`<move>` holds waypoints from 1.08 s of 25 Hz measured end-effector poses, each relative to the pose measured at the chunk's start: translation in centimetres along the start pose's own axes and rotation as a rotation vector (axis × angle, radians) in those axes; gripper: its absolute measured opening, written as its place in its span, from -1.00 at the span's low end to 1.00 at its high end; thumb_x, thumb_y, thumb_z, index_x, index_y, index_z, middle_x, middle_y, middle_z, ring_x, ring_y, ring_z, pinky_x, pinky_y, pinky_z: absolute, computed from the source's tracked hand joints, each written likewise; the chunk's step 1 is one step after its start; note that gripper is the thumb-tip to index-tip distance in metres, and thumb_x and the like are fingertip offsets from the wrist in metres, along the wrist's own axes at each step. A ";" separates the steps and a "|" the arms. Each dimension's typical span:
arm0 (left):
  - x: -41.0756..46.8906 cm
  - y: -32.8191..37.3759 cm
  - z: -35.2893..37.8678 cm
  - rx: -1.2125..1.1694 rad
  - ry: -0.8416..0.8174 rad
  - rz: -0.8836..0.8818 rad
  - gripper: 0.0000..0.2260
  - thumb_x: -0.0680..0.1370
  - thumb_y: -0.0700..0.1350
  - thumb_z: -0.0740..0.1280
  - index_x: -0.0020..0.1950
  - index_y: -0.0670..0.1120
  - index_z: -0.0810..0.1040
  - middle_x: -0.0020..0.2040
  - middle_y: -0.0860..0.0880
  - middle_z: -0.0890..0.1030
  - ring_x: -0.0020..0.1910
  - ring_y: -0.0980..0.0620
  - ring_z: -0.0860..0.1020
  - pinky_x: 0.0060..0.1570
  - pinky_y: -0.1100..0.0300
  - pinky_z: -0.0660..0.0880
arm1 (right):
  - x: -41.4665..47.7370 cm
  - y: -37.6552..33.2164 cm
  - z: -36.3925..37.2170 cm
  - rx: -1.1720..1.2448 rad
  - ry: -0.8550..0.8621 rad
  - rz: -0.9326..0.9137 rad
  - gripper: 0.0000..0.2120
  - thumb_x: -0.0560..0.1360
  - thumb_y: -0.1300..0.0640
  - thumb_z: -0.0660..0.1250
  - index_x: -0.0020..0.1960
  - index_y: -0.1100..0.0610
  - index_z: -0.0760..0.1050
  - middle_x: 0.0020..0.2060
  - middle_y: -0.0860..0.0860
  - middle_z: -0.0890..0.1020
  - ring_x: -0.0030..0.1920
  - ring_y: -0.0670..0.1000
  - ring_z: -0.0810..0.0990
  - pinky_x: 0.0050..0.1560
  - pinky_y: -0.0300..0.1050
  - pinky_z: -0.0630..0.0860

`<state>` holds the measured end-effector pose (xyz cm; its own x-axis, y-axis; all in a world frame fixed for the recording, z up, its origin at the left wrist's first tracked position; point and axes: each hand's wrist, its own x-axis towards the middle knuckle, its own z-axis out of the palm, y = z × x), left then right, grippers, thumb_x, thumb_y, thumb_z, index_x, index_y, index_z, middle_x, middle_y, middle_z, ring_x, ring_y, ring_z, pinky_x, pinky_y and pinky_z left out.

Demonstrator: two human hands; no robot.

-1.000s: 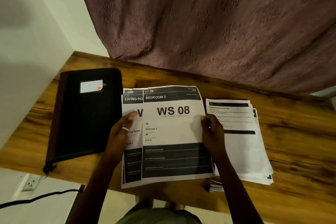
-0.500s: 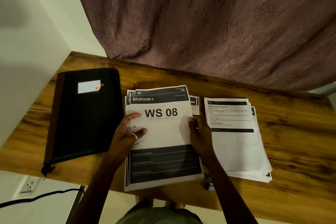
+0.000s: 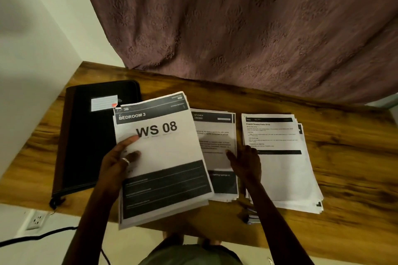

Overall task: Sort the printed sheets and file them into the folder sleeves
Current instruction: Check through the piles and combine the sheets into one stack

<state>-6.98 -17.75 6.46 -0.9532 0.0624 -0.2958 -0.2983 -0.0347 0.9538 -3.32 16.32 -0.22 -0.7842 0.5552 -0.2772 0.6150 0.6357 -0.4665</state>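
Observation:
My left hand grips a stack of printed sheets by its left edge; the top sheet reads "BEDROOM 3, WS 08". The stack is lifted and tilted, overlapping the black zip folder, which lies closed at the left of the wooden table. A second pile headed "KITCHEN" lies flat in the middle, and my right hand rests on its right edge with fingers relaxed. A third pile of white printed sheets lies at the right.
A purple curtain hangs behind the table. A white wall stands close on the left. A small dark object lies near the front edge by my right forearm. A wall socket and black cable sit below the table, at left.
My left hand lifted the WS 08 stack and carried it left over the folder's edge, uncovering the KITCHEN pile. My right hand let go of the stack and now rests on that pile.

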 end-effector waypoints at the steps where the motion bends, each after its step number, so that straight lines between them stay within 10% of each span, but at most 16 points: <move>1: 0.0 0.2 -0.4 -0.002 0.020 -0.004 -0.64 0.61 -0.24 0.28 0.37 0.04 0.50 0.28 0.08 0.55 0.15 -0.02 0.62 -0.12 0.11 0.66 | -0.1 0.0 0.2 -0.015 -0.021 0.014 -0.41 0.44 -0.28 0.37 0.28 0.10 0.41 0.08 0.08 0.55 0.11 0.11 0.58 0.01 0.01 0.61; 14: -0.1 0.9 -2.2 -0.014 0.119 -0.081 -0.62 0.61 -0.20 0.28 0.40 0.09 0.47 0.24 0.09 0.51 0.10 -0.11 0.60 -0.26 0.17 0.64 | 0.4 -0.3 -0.5 0.250 0.012 0.092 -0.61 0.47 0.06 0.47 0.27 0.08 0.53 0.17 0.06 0.64 0.18 0.14 0.62 0.14 0.08 0.56; 20: -0.4 1.6 -1.2 -0.114 0.129 -0.051 -0.64 0.64 -0.22 0.23 0.35 0.13 0.49 0.23 0.14 0.52 0.10 -0.04 0.59 -0.25 0.22 0.63 | -1.1 -0.8 -3.0 0.175 0.270 -0.261 -0.74 0.57 0.18 0.33 0.25 0.19 0.52 0.19 0.15 0.61 0.23 0.20 0.57 0.16 0.14 0.57; 27: -1.1 1.2 -0.1 -0.412 0.032 -0.046 -0.42 0.45 0.12 0.49 0.45 0.15 0.45 0.36 -0.10 0.51 0.10 -0.10 0.60 -0.13 0.07 0.66 | -2.6 -5.0 -7.9 0.691 -0.035 -0.197 -0.80 0.61 0.09 0.27 0.22 0.03 0.49 0.19 0.02 0.62 0.16 0.03 0.62 0.15 0.05 0.61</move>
<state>-6.29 -17.92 7.91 -0.9376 0.0423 -0.3451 -0.3289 -0.4297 0.8409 -3.65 15.95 9.51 -0.8845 0.4403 -0.1542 0.2776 0.2311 -0.9325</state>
